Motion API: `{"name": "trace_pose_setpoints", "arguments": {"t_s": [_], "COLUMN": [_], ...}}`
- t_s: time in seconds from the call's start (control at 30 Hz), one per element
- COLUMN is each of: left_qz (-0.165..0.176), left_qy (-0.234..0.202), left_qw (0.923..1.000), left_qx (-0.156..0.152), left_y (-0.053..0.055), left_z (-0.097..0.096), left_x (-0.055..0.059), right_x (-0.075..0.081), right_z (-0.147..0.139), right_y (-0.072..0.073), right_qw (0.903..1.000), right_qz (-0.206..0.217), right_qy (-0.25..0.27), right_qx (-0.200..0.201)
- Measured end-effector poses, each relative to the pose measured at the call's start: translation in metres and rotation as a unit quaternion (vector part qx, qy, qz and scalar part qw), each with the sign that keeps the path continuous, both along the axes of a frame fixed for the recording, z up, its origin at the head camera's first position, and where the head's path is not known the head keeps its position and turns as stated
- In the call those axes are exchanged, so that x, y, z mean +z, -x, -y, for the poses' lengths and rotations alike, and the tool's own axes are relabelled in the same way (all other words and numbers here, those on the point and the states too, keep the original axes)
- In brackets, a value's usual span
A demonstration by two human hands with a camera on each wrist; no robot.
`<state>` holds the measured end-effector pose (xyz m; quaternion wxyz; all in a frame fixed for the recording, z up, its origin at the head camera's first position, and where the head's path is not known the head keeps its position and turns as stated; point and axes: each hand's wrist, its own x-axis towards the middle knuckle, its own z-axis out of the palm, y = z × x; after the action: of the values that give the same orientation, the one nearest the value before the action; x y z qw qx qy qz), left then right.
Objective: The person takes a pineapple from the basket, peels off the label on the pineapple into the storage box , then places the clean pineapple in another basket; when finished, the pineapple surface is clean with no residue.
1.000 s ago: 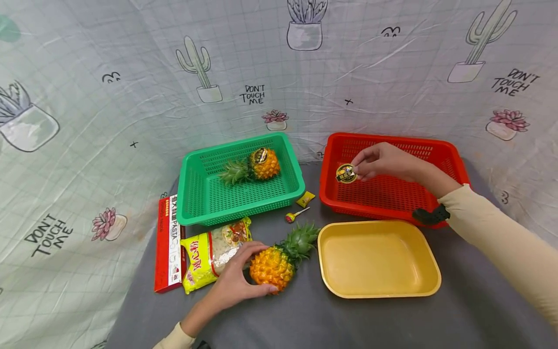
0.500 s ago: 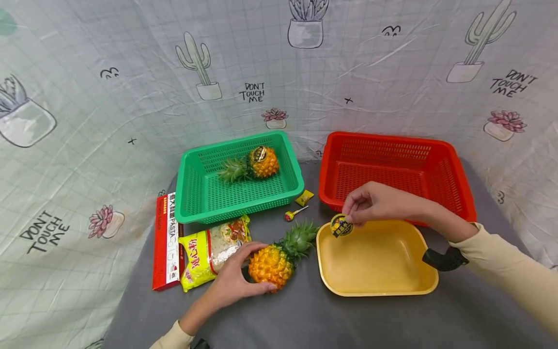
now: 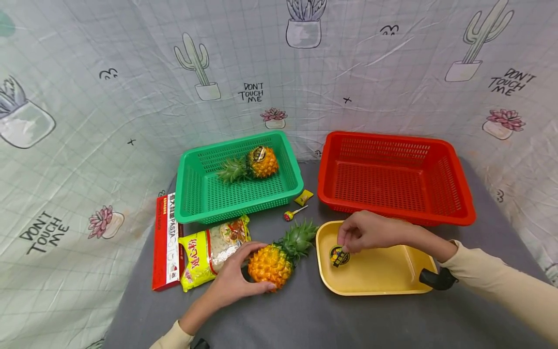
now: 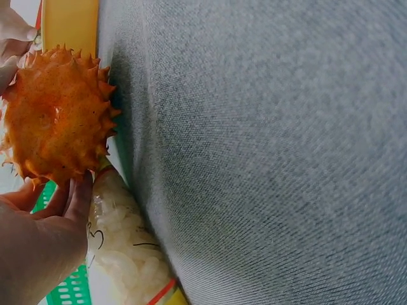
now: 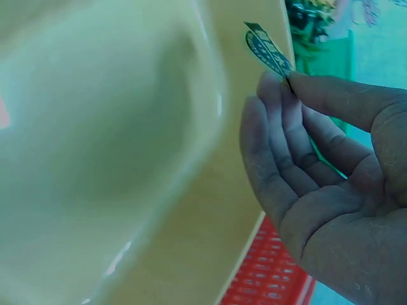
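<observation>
My left hand (image 3: pixel 235 281) holds a small pineapple (image 3: pixel 271 266) that lies on the grey cloth, its leafy crown pointing away to the right. In the left wrist view the fruit's spiky orange base (image 4: pixel 60 117) faces the camera, with fingers around its side. Between thumb and fingertips my right hand (image 3: pixel 368 230) pinches a round black-and-gold sticker (image 3: pixel 338 256), over the left part of a yellow tray (image 3: pixel 370 293). Seen from the right wrist, the sticker (image 5: pixel 267 51) stands out from the fingertips, above the tray's pale corner.
A green basket (image 3: pixel 237 213) at the back holds another pineapple (image 3: pixel 264 162) bearing a similar sticker. The red basket (image 3: pixel 396 213) stands behind the tray. Left of my left hand lie a noodle bag (image 3: pixel 200 259) and pasta box (image 3: pixel 165 242). A lollipop (image 3: pixel 289 215) and yellow wrapped sweet (image 3: pixel 304 197) lie between the baskets.
My right hand has carried the sticker from over the red basket, forward and down to over the yellow tray. The left hand stays on the pineapple.
</observation>
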<state>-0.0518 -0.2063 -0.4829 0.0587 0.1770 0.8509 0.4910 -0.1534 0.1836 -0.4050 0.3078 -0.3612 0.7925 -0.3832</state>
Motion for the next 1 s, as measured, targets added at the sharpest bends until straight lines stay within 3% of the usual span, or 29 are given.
{"name": "trace_pose_setpoints", "arguments": {"t_s": [0.37, 0.67, 1.0], "left_qz": [-0.003, 0.003, 0.005], "left_qy": [0.007, 0.002, -0.002], "left_qw": [1.0000, 1.0000, 1.0000], "left_qx": [0.006, 0.007, 0.007], "left_y": [-0.002, -0.003, -0.002], "left_z": [-0.001, -0.001, -0.001], "left_x": [0.002, 0.002, 0.000], "right_x": [-0.017, -0.038, -0.044], "right_z": [0.011, 0.015, 0.021], "right_y": [-0.003, -0.006, -0.008], "right_qw": [0.9954, 0.9851, 0.9722], "right_qz": [-0.084, -0.151, -0.197], "right_qy": [-0.034, -0.051, -0.102], "right_qx": [0.030, 0.064, 0.076]}}
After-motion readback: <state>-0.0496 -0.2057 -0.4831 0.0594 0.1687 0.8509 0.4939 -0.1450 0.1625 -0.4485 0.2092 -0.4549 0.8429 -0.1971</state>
